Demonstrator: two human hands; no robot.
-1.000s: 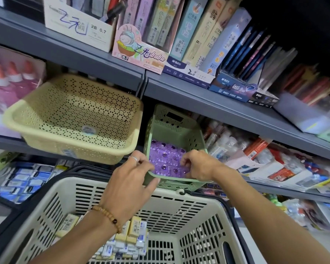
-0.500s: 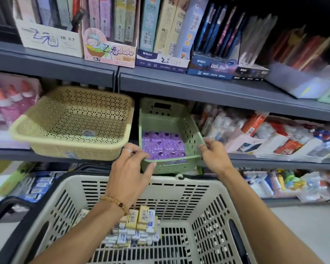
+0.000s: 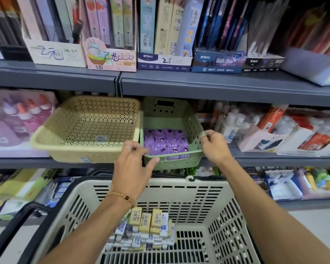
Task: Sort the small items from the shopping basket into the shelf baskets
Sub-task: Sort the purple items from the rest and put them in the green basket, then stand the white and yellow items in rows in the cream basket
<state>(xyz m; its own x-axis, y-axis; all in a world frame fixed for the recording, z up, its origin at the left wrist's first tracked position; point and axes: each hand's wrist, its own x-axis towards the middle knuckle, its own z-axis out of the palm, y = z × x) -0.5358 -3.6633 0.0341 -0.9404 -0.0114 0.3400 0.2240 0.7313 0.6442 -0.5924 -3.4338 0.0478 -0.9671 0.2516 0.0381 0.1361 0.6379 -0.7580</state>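
Note:
A small green basket point(image 3: 192, 128) stands on the middle shelf with several purple packets point(image 3: 165, 141) lying flat inside. My left hand point(image 3: 134, 164) grips its front left corner and my right hand point(image 3: 214, 146) grips its right rim. Left of it sits a wider yellow perforated basket point(image 3: 84, 128), which holds nothing but a small sticker. Below my arms is the cream shopping basket point(image 3: 160, 189), and a pile of small yellow and white boxed items point(image 3: 145, 229) lies at its bottom.
The grey shelf point(image 3: 198, 82) above carries upright stationery boxes. Glue bottles point(image 3: 23, 119) stand left of the yellow basket; packaged goods point(image 3: 274, 130) crowd the right. A lower shelf point(image 3: 284, 187) holds more packs. The shopping basket's black handle point(image 3: 13, 225) hangs at lower left.
My right hand came out of the green basket and took hold of its right rim. The basket has levelled out from its tilt and sits straighter on the shelf. The view tipped slightly upward.

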